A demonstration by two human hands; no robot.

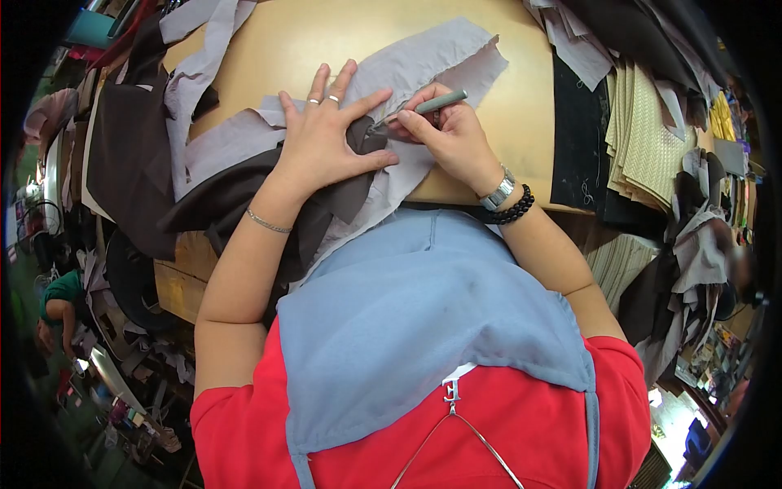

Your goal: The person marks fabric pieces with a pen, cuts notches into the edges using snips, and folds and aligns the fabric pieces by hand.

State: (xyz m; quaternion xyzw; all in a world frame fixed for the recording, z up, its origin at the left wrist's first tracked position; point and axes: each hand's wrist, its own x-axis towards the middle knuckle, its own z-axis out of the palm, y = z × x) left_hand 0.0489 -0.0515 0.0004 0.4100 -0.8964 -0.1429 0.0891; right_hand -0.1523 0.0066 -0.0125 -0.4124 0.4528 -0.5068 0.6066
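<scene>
My left hand (330, 134) lies with its fingers spread on dark brown fabric (244, 187) and pale grey fabric (236, 147) on the wooden table. My right hand (448, 130) is closed around a grey-green pen-like tool (441, 101), whose lower end is hidden by the fingers. The fingertips of my right hand are at the dark fabric's edge, just right of my left hand. A wide pale grey piece (432, 57) stretches away toward the upper right beneath both hands.
Dark and grey cloth (134, 147) hangs over the table's left side. At the right lie black material (578, 130) and a stack of cream textured sheets (648, 130), with more cloth beyond. A person in a green sleeve (63, 289) is at the far left.
</scene>
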